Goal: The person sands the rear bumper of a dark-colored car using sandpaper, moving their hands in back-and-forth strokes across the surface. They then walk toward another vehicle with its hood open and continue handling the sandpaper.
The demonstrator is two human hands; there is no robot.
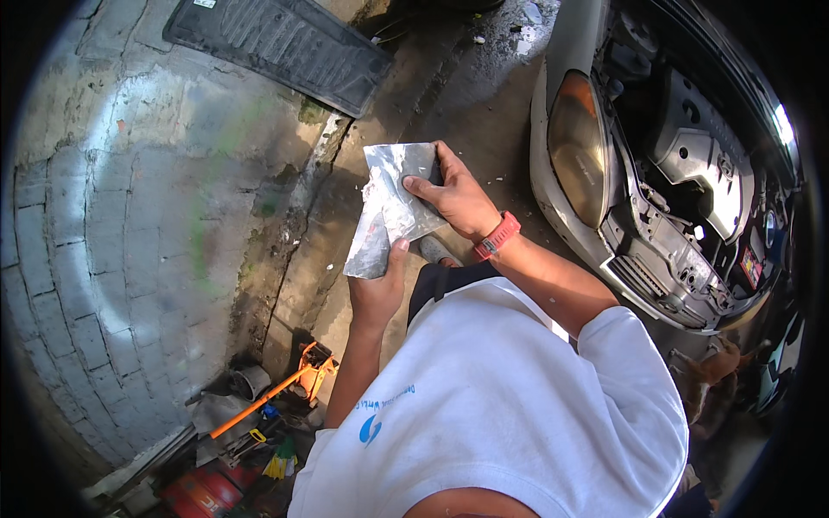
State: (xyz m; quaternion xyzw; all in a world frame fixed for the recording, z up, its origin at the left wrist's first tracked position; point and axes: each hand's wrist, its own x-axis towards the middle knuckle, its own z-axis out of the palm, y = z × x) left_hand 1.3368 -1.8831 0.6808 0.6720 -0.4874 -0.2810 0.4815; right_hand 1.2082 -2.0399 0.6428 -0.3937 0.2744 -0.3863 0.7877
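Observation:
Both my hands hold a flat, silvery sheet [389, 200] with whitish smears and an uneven left edge. I cannot tell whether it is one bent piece or two overlapping ones. My right hand [462, 200] pinches the upper right side, its thumb lying on the face. Lower down, my left hand [378, 292] grips the bottom part, with the thumb tip at its edge and the other fingers hidden behind. A red watch [497, 236] is strapped round my right wrist.
To the right stands a car with its bonnet up, showing a headlight [578, 147] and the engine [708, 164]. A block wall [129, 233] runs along the left. A black mat [285, 47] lies at the top. An orange-handled jack [268, 399] and a brown-and-white animal [710, 367] are lower down.

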